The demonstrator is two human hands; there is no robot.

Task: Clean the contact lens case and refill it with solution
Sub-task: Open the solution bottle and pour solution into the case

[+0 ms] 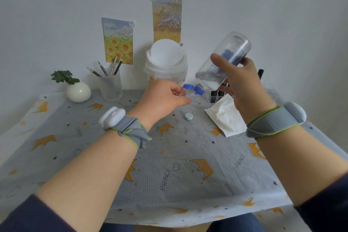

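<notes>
Clear plastic solution bottle, blue flip cap open (222,64), tipped nozzle-down in my right hand (243,84), fingers wrapped round the barrel. My left hand (162,96) pinches the small transparent lens case (192,97) just under the nozzle, towards the far edge of the bench (169,175), about midway along it. The risk now, I'd say: squeeze too hard or let the nozzle wander, and solution floods past the well onto the bench. The case is so see-through I could misjudge it. A pale green round lid (188,116) lies nearer me.
</notes>
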